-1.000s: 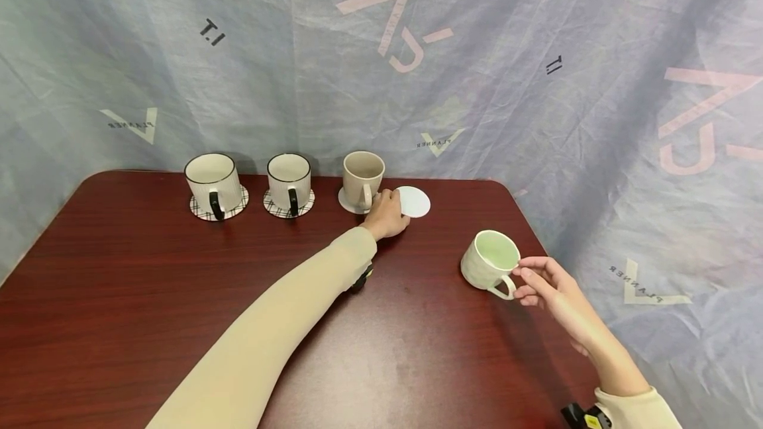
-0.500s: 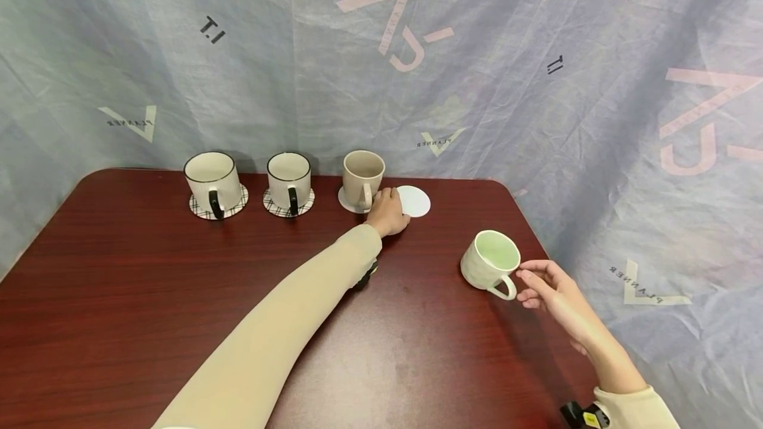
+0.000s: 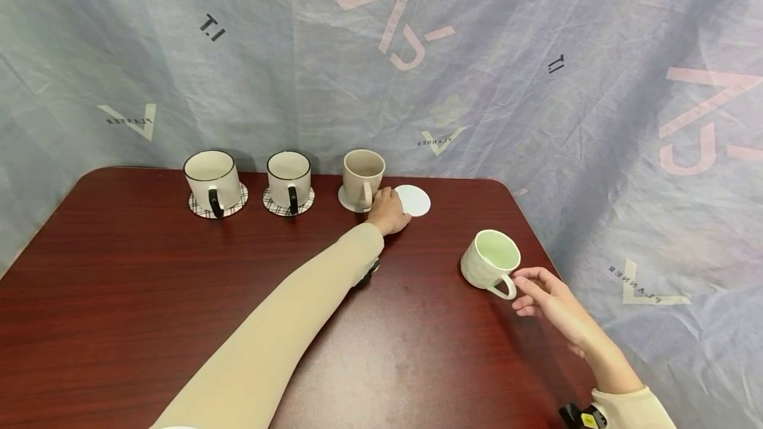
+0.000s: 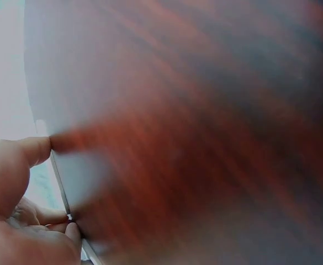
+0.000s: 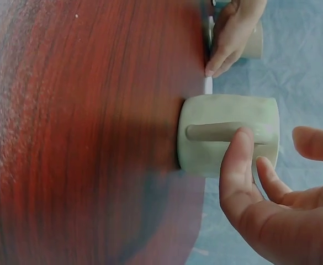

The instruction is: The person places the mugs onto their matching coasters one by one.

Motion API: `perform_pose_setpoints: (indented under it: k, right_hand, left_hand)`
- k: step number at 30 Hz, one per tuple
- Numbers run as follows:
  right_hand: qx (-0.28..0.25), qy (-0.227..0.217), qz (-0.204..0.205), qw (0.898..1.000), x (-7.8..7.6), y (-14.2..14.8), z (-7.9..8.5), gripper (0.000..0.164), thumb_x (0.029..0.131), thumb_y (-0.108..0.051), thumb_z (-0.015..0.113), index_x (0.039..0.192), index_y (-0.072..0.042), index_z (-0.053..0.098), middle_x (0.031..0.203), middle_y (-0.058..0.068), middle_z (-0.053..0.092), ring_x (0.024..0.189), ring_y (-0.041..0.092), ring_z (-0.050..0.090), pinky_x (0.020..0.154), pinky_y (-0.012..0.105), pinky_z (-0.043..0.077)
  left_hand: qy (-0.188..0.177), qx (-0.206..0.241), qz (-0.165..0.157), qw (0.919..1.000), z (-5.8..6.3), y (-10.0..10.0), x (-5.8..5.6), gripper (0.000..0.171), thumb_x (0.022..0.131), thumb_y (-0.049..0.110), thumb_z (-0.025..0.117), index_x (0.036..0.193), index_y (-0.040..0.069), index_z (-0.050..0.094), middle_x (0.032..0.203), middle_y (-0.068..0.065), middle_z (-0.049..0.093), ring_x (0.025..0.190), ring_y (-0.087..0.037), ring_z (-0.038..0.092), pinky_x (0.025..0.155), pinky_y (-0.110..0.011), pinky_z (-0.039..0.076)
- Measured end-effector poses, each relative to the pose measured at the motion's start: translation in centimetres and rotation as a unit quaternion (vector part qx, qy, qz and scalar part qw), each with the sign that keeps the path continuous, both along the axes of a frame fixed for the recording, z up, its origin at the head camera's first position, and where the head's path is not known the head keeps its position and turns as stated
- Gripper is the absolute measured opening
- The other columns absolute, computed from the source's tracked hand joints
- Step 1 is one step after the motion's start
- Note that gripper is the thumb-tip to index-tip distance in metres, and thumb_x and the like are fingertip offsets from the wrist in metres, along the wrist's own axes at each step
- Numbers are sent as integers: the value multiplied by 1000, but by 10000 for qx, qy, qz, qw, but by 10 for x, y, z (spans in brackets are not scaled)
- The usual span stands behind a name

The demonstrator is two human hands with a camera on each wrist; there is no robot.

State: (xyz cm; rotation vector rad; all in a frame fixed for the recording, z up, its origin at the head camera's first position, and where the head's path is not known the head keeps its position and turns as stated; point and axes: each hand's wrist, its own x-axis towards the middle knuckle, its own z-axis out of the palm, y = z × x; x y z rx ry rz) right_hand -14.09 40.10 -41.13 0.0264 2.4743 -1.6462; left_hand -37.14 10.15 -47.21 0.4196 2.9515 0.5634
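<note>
In the head view my left hand (image 3: 389,212) reaches to the back of the table and grips the edge of a round white coaster (image 3: 416,200), beside a beige mug (image 3: 362,174). Close up in the left wrist view, the thumb and fingertips of the left hand (image 4: 17,193) come down onto the coaster's thin edge at the tabletop. At the right, a pale green mug (image 3: 490,260) stands upright with its handle toward me. My right hand (image 3: 551,303) is right at that handle; in the right wrist view its thumb and fingers are spread apart, with fingertips overlapping the handle.
Two white mugs with black rims and handles, a wider one (image 3: 212,181) and a narrower one (image 3: 289,181), stand on checked coasters at the back left. The beige mug sits on a pale coaster (image 3: 346,202). Behind the dark red table (image 3: 179,316) hangs a grey printed cloth (image 3: 477,71).
My right hand has shifted slightly down along the green mug's handle, away from the rim. The left hand stays at the white coaster, its forearm a little to the right; the mugs stay put.
</note>
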Motion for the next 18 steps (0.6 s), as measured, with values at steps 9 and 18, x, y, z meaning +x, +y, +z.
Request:
perform_pose_setpoints:
  k: [9,18]
  right_hand:
    - [-770,-284,157,9965,-1,-1,-7,28,113,-21,52,128,3,50,111,8,64,89,20,74,81,29,62]
    - [-1315,-568,280,9893,-3,0,-17,26,114,-23,52,119,2,55,112,4,66,91,14,73,85,28,62]
  left_hand:
    - [181,123,129,9997,13,-2,17,69,105,33,64,153,-12,41,154,-23,45,148,-37,39,125,-39,30]
    - [73,77,214,9997,11,1,12,69,105,32,63,154,-11,40,155,-22,44,148,-37,38,125,-38,28]
